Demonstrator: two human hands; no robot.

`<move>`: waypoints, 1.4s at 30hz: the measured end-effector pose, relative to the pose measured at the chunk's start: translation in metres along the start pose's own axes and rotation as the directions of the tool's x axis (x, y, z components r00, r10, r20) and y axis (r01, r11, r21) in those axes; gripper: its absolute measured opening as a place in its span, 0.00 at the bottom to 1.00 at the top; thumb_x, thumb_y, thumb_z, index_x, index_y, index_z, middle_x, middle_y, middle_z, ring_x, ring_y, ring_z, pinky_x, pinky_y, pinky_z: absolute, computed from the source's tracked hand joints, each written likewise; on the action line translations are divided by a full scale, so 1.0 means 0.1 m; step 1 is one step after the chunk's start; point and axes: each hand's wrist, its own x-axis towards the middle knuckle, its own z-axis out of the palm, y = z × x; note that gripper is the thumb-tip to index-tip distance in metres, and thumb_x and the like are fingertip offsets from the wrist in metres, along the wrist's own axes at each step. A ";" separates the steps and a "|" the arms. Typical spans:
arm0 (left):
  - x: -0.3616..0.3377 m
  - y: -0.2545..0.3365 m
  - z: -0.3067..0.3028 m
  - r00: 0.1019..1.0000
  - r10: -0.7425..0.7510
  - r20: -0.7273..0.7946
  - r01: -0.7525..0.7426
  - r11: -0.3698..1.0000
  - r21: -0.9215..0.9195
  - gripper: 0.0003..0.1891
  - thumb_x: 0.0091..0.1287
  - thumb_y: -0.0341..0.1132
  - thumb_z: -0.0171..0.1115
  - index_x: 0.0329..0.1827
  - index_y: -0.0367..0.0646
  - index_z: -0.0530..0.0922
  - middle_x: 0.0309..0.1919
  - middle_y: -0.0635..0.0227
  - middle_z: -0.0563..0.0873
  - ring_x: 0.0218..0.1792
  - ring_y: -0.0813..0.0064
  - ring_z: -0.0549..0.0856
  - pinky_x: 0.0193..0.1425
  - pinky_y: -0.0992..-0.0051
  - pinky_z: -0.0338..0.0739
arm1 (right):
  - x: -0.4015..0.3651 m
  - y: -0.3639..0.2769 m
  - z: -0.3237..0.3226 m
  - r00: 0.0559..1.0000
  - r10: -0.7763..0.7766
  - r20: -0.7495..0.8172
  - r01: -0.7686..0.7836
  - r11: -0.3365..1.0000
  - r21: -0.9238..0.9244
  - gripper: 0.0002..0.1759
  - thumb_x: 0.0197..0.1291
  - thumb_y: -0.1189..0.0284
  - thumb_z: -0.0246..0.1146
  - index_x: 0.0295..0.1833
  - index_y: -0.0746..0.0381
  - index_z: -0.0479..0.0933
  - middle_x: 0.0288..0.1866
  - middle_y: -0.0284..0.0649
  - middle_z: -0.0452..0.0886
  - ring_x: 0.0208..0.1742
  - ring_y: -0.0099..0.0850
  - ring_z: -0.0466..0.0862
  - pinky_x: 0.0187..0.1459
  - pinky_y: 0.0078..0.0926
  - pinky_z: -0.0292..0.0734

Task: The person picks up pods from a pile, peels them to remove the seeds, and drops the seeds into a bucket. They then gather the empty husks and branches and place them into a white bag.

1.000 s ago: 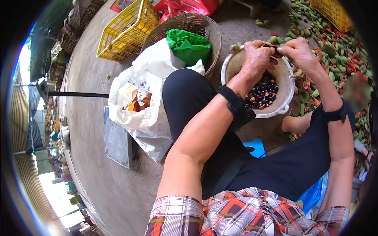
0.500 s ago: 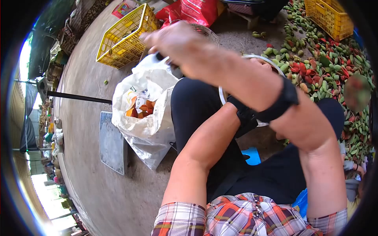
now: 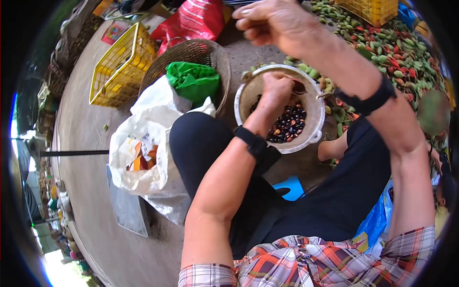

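My left hand [image 3: 278, 90] reaches into a white-rimmed bucket [image 3: 243, 110], its fingers closed at a dark red pod [image 3: 298, 86]. Dark, shiny seeds [image 3: 289, 125], some of them reddish, lie at the bottom of the bucket, below that hand. High in the view, beyond the bucket's far rim, my right hand [image 3: 267, 21] hangs in the air with loosely bent, parted fingers and nothing visible in them. Black bands are round both wrists.
An open white sack [image 3: 122, 165] with orange pieces stands left of my knee, beside a woven basket [image 3: 160, 62] with a green bag [image 3: 193, 81]. Yellow crates [image 3: 114, 79] stand farther out. Green and red pods [image 3: 397, 62] cover ground at the right. A blue object [image 3: 290, 187] lies between my legs.
My right hand has moved from over the white sack side to beyond the bucket. My left hand, hidden behind the right forearm before, now shows in the bucket. The view has shifted.
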 end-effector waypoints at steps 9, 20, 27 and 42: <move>-0.23 0.23 -0.05 0.995 0.063 -0.078 -0.064 0.998 -0.013 0.11 0.63 0.30 0.54 0.41 0.32 0.81 0.28 0.59 0.86 0.19 0.76 0.82 0.20 0.79 0.76 | -0.51 -0.22 -1.28 0.998 0.046 -0.047 -0.059 0.932 -0.358 0.09 0.61 0.71 0.58 0.43 0.64 0.79 0.27 0.28 0.79 0.22 0.15 0.75 0.21 0.12 0.70; -1.66 1.42 -1.48 0.768 0.602 -0.220 -0.088 0.439 0.894 0.10 0.60 0.27 0.52 0.33 0.32 0.83 0.24 0.61 0.87 0.24 0.74 0.85 0.30 0.77 0.76 | -0.76 -0.38 -1.14 0.988 0.146 0.058 -0.071 0.744 -0.664 0.11 0.62 0.70 0.56 0.44 0.65 0.77 0.24 0.28 0.76 0.22 0.14 0.73 0.20 0.11 0.65; -2.60 0.69 -1.98 0.918 0.134 -0.372 0.396 -0.283 0.874 0.14 0.54 0.30 0.63 0.45 0.38 0.76 0.29 0.56 0.81 0.33 0.56 0.83 0.35 0.61 0.77 | -0.62 -0.47 -0.85 0.997 0.059 0.042 -0.008 0.671 -0.742 0.10 0.61 0.77 0.58 0.43 0.72 0.80 0.29 0.39 0.82 0.26 0.22 0.76 0.30 0.15 0.69; -3.24 1.02 -1.74 0.964 -0.093 -0.250 0.250 -0.010 0.968 0.07 0.44 0.24 0.64 0.25 0.39 0.74 0.16 0.61 0.71 0.24 0.58 0.74 0.29 0.61 0.66 | -0.21 -0.13 -0.22 0.954 0.206 0.217 0.077 0.532 -0.843 0.09 0.58 0.81 0.61 0.43 0.73 0.81 0.28 0.40 0.83 0.26 0.24 0.80 0.29 0.17 0.73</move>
